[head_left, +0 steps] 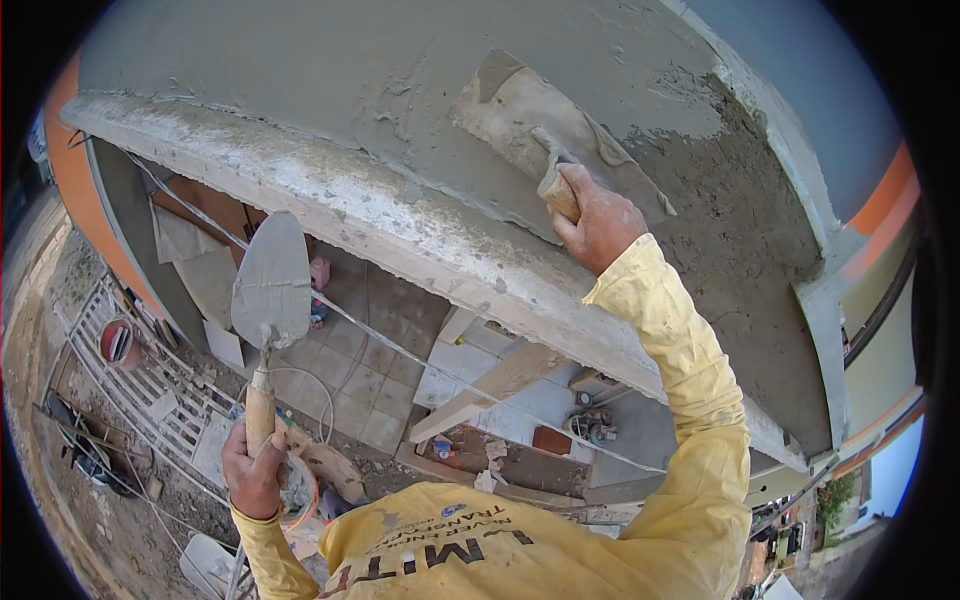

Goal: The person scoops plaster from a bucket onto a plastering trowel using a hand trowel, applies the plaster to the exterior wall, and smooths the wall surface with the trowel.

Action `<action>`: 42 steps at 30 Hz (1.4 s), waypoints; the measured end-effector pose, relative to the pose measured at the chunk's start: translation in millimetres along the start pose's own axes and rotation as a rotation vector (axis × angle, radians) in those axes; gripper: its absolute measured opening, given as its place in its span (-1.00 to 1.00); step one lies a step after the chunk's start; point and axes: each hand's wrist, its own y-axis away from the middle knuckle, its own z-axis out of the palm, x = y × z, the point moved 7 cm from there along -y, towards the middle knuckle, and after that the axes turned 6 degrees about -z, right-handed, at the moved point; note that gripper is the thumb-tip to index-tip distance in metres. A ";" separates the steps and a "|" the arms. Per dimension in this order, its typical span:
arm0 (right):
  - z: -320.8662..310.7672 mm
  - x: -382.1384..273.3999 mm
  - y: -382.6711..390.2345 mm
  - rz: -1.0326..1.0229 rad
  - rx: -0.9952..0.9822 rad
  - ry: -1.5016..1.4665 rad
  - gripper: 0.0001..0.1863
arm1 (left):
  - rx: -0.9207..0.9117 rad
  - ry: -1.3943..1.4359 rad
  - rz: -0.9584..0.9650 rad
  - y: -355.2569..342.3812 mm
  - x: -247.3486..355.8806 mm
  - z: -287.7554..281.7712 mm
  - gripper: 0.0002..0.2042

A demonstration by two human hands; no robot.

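Right hand (pixel 600 222), upper centre of frame, grips wooden handle of plastering float (pixel 545 125) pressed on wet grey render (pixel 400 90). Left hand (pixel 254 470), lower left, grips pointed trowel (pixel 272 285), blade up.

trowel (pixel 271 282) left, float (pixel 540 125) right on wall (pixel 330 60)

You get even, soft daylight with faint shadows and no glare; focus stays sharp centrally, while straight edges bow outward and a black vignette rings everything.
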 end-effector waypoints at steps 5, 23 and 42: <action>65.5 20.3 31.2 -0.031 -0.173 -0.019 -0.55 | -0.063 -0.059 -0.062 -5.7 1.9 15.6 -0.72; 7.1 14.3 -29.4 0.098 0.004 0.105 -0.54 | -0.086 -0.055 -0.078 -24.1 -4.2 24.4 -0.71; -83.0 -3.7 -58.1 -0.022 0.544 -0.191 -0.53 | -0.048 -0.111 -0.129 -7.4 -11.0 12.5 -0.64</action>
